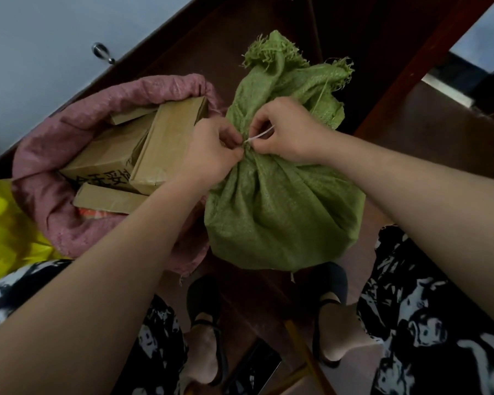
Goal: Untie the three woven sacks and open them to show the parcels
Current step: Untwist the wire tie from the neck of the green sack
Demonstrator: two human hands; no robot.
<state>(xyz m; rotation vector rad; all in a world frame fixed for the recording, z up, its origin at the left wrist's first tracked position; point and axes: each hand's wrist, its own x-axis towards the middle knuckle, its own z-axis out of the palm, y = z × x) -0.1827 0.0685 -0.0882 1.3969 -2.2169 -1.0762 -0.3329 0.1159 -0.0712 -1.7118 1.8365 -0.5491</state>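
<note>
Green woven sack [280,212] bulged, neck cinched by white tie [258,137], frayed top, left hand [211,155] and right hand [285,132] both pinched the tie, pink sack [49,155] gaped on cardboard parcels [154,149]

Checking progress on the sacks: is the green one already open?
No, the green sack is cinched at its neck by a white tie, which the left hand and right hand pinch.

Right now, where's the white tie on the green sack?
The white tie sits mid-frame at the green sack's gathered neck, pinched between both hands, right of the open pink sack.
</note>
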